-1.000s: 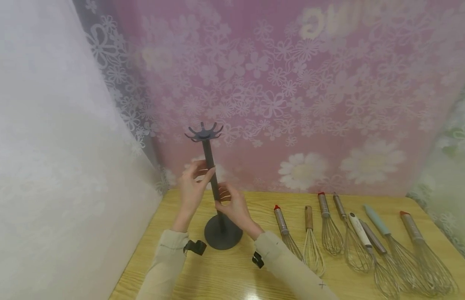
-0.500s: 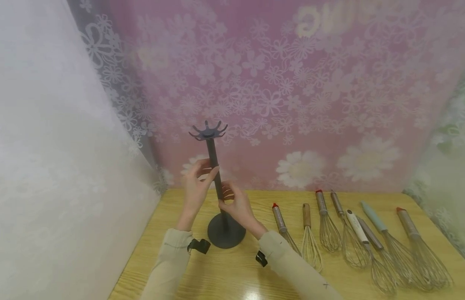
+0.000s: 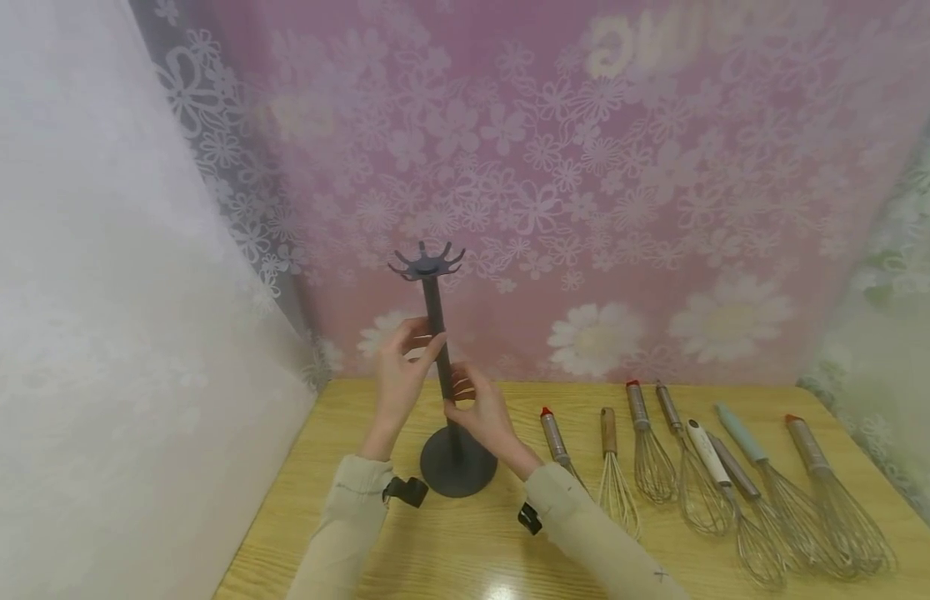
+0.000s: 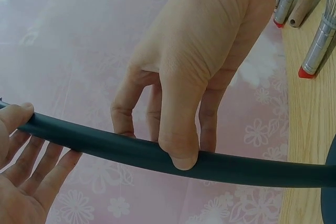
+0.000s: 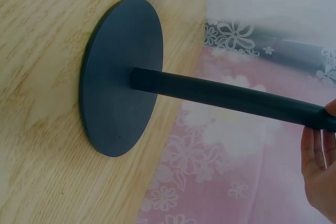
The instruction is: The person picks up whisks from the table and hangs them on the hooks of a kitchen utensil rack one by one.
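Observation:
A dark grey utensil stand stands upright on the table, with a round base, a slim pole and a crown of upturned hooks. Partway up the pole, my left hand holds it between thumb and fingers. Lower down, nearer the base, my right hand grips the same pole from the right side. The left wrist view shows the right hand with its thumb across the pole and fingers behind. In the right wrist view, the base rests flat on the wood, and only part of the right hand shows.
To the right, several wire whisks lie side by side on the wooden table, handles toward the back. Behind rises a pink flowered backdrop, and a pale sheet borders the left side.
Both hands have moved the stand a little to the right across the table, closer to the whisks. Their hold on the pole looks the same.

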Tool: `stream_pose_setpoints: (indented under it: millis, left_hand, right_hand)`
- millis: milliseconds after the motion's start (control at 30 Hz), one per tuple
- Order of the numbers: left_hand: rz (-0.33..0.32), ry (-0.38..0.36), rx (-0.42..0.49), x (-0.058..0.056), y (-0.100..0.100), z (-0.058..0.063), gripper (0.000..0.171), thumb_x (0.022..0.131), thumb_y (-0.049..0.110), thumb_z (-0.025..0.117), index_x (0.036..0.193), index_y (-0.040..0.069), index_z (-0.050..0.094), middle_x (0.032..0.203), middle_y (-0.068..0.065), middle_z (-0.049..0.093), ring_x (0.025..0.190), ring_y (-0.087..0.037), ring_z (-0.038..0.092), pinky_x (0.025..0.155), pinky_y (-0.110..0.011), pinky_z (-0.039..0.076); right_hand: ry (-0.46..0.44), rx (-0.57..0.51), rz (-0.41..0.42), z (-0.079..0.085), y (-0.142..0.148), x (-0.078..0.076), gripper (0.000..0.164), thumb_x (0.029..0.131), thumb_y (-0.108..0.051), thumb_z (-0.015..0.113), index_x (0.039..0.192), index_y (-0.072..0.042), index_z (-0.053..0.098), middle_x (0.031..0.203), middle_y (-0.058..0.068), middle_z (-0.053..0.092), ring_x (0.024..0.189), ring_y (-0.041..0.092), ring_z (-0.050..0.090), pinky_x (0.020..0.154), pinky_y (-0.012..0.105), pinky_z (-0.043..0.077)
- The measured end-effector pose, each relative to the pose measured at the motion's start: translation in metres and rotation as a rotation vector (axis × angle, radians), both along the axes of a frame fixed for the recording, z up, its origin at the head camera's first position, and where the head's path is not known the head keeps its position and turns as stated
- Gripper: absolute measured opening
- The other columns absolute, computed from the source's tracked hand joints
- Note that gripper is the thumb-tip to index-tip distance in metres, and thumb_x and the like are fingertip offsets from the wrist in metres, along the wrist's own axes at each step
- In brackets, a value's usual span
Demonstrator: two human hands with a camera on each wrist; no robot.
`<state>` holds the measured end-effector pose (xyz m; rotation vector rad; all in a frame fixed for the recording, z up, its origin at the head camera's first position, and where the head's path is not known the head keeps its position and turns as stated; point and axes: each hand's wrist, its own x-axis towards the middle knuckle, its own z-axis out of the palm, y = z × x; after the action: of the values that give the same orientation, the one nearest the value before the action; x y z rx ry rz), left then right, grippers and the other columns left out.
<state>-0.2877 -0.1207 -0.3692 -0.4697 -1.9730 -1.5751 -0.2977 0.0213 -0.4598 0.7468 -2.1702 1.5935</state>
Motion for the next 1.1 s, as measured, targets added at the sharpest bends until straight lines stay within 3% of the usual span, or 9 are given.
stream_pose_setpoints:
  millis: [267,467,667,900,1100]
  left_hand:
    - [-0.013,0.024,-0.02,-0.001,0.008,-0.003,0.023,0.093,0.018,0.076,0.114,0.009,0.073,0.105,-0.009,0.073,0.094,-0.025,0.072,0.07,-0.034,0.06]
    - [-0.014,0.019,-0.012,-0.003,0.015,-0.003,0.024,0.092,0.018,0.077,0.114,0.01,0.073,0.105,-0.009,0.074,0.094,-0.026,0.072,0.073,-0.045,0.061]
    - [-0.005,0.013,0.004,-0.001,0.024,0.0,0.026,0.092,0.01,0.076,0.116,0.001,0.071,0.107,-0.019,0.073,0.095,-0.036,0.072,0.076,-0.056,0.059]
    - [-0.014,0.019,0.002,0.021,0.038,0.023,0.025,0.092,0.001,0.073,0.115,-0.007,0.068,0.106,-0.026,0.071,0.095,-0.044,0.07,0.076,-0.061,0.057]
    - [-0.029,0.02,0.018,-0.001,0.04,0.003,0.027,0.091,0.006,0.076,0.116,-0.004,0.07,0.107,-0.024,0.072,0.095,-0.044,0.07,0.076,-0.061,0.057]
  right_hand:
    - [0.004,-0.008,-0.001,-0.001,0.009,0.002,0.046,0.083,0.008,0.074,0.124,-0.008,0.061,0.106,0.013,0.065,0.092,0.03,0.069,0.081,0.045,0.06]
    - [0.021,-0.018,-0.012,-0.001,0.016,0.003,0.049,0.081,0.009,0.075,0.125,-0.007,0.061,0.106,0.014,0.065,0.091,0.032,0.068,0.08,0.049,0.06]
    - [0.012,0.006,-0.033,-0.001,0.022,0.003,0.05,0.082,0.009,0.075,0.126,-0.007,0.06,0.106,0.013,0.064,0.092,0.029,0.069,0.081,0.043,0.06]
    - [-0.002,0.016,-0.045,0.003,0.031,0.003,0.049,0.082,0.008,0.075,0.127,-0.006,0.06,0.106,0.014,0.065,0.092,0.029,0.069,0.082,0.042,0.06]
    - [0.01,0.003,-0.041,0.002,0.038,0.003,0.047,0.081,0.01,0.075,0.124,-0.004,0.061,0.103,0.016,0.065,0.091,0.032,0.069,0.081,0.048,0.06]
